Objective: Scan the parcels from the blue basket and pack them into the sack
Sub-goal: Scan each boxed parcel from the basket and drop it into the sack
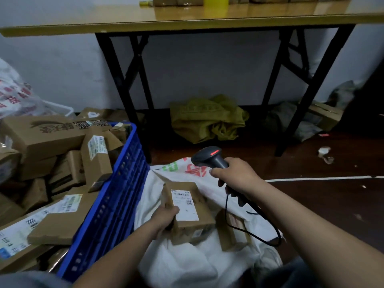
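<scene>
My left hand grips a small brown cardboard parcel by its left side, white label facing up, over the open white sack. My right hand holds a black barcode scanner by its handle, its red light lit, a little above and to the right of the parcel. The scanner's black cable loops down over the sack. Other brown parcels lie inside the sack. The blue basket stands at the left, heaped with labelled cardboard parcels.
A folding table with black legs stands ahead against the wall. An olive-green bag lies crumpled under it. A printed plastic bag sits at far left. A white cord runs across the dark floor at right.
</scene>
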